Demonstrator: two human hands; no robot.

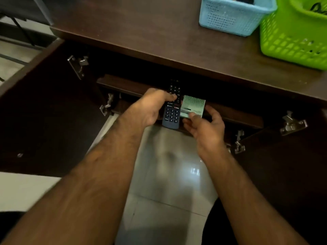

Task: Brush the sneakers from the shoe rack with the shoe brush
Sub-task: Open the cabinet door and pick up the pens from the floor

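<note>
No sneakers and no shoe brush show in the head view. My left hand (pixel 152 106) grips a black remote control (pixel 172 114) at the front edge of a shelf (pixel 235 115) inside an open dark wooden cabinet. My right hand (pixel 205 124) is just right of it, fingers loosely curled, thumb and fingertips touching a small pale green box (pixel 193 105) that stands on the same shelf. The cabinet's interior behind them is dark and hidden.
Both cabinet doors (pixel 44 110) stand open to left and right, metal hinges (pixel 292 124) showing. On the cabinet top (pixel 141 29) sit a light blue basket (pixel 233 15) and a green basket (pixel 297 36) at the back right. Glossy tiled floor (pixel 168 174) lies below.
</note>
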